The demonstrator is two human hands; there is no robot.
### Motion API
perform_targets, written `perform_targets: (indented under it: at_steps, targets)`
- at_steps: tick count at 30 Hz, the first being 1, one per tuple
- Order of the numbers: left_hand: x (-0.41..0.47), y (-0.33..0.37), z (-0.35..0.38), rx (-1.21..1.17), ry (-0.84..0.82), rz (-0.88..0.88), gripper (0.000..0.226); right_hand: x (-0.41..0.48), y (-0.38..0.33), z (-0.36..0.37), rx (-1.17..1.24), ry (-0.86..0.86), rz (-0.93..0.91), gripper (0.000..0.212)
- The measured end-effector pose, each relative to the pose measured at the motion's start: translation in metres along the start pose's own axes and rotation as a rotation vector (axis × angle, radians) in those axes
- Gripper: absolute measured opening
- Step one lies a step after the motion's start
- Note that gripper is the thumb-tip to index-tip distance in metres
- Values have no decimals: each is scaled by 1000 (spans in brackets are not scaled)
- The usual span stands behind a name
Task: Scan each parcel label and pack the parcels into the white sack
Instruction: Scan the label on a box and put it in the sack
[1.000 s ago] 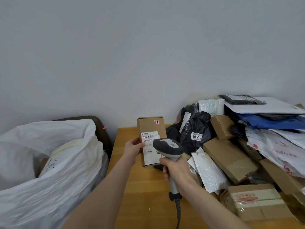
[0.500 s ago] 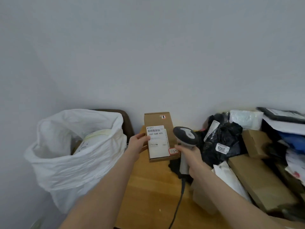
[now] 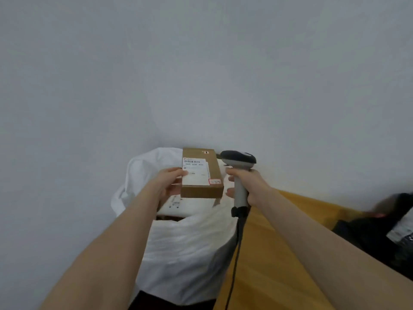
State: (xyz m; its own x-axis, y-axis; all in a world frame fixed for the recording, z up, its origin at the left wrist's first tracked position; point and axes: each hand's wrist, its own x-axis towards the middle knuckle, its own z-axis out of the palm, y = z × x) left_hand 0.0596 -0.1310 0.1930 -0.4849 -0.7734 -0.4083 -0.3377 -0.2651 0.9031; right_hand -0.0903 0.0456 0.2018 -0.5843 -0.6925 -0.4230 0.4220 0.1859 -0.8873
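Observation:
My left hand (image 3: 168,183) grips a small brown cardboard box (image 3: 215,173) by its left edge and holds it above the open mouth of the white sack (image 3: 185,249). The box's white label with a barcode faces up toward me. To the right of the box, my right hand (image 3: 248,185) is wrapped round the handle of a grey and black barcode scanner (image 3: 240,159). Its cable hangs down past the sack. Inside the sack lies a white labelled parcel (image 3: 187,205), partly hidden by the box.
The wooden table (image 3: 279,253) runs along the right, its left edge beside the sack. A blurred black bagged parcel (image 3: 380,229) lies at the far right. A plain grey wall fills the background.
My view has swung left. My left hand has carried the box from over the table to above the sack's mouth. The scanner has moved along beside it.

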Motion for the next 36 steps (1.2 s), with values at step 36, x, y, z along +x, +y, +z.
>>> perform_targets:
  at_steps: [36]
  targets:
    - [69,-45,82,936,-179,453,46,-10,94,12,510,290,230,30]
